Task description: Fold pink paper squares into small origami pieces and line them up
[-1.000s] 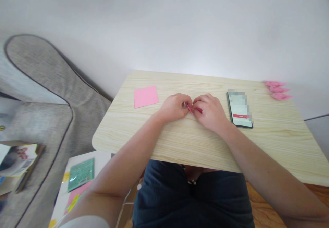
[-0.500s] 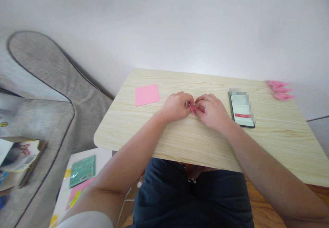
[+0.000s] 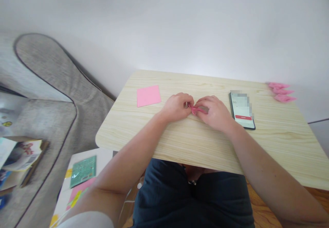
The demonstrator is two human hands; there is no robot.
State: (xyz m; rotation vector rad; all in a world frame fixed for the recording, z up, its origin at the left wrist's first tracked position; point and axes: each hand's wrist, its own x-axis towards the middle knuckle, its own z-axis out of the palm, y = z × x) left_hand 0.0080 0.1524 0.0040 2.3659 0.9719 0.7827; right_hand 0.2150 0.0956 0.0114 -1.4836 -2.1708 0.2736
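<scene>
A small folded pink paper piece (image 3: pixel 196 109) lies at the middle of the light wooden table (image 3: pixel 269 142), pinched from both sides. My left hand (image 3: pixel 177 106) grips its left end with the fingertips. My right hand (image 3: pixel 216 113) holds its right part, fingers curled over it. Most of the paper is hidden under my fingers. A flat pink paper square (image 3: pixel 148 95) lies on the table to the left of my left hand.
A phone (image 3: pixel 242 109) with a lit screen lies just right of my right hand. Three folded pink paper pieces (image 3: pixel 281 92) sit at the table's far right corner. A grey sofa (image 3: pixel 48 94) stands on the left, with booklets (image 3: pixel 17 156) and coloured sheets (image 3: pixel 82 168) lower down.
Both hands stay on the folded pink paper, with small finger shifts. The view has drifted slightly, so everything sits a little further right.
</scene>
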